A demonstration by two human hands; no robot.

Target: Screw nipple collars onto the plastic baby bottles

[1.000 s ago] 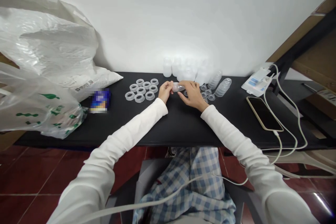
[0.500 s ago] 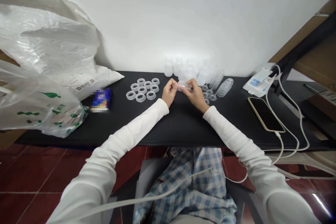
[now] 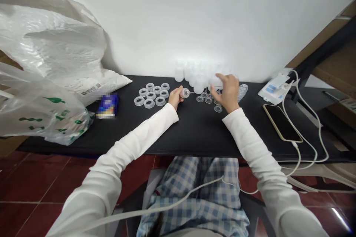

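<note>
My left hand (image 3: 175,97) is shut on a small clear plastic bottle (image 3: 185,93) with a thin tip, which points to the right. My right hand (image 3: 226,92) sits farther right, its fingers spread against a translucent plastic bottle (image 3: 216,81). Whether it grips that bottle I cannot tell. Several more translucent bottles (image 3: 179,73) stand along the wall behind it. Several small clear cups (image 3: 208,100) lie just below my right hand. Several clear ring collars (image 3: 150,95) lie left of my left hand.
A stack of clear cups (image 3: 242,89) lies partly behind my right hand on the black table (image 3: 194,133). To the right are a phone (image 3: 282,123), white cables and a white box (image 3: 274,93). White plastic bags (image 3: 47,37) and a blue packet (image 3: 107,105) are at left.
My right hand has let go of the small bottle and moved right and away, onto the translucent bottles. The small bottle stays in my left hand, and the clear cups behind it now show.
</note>
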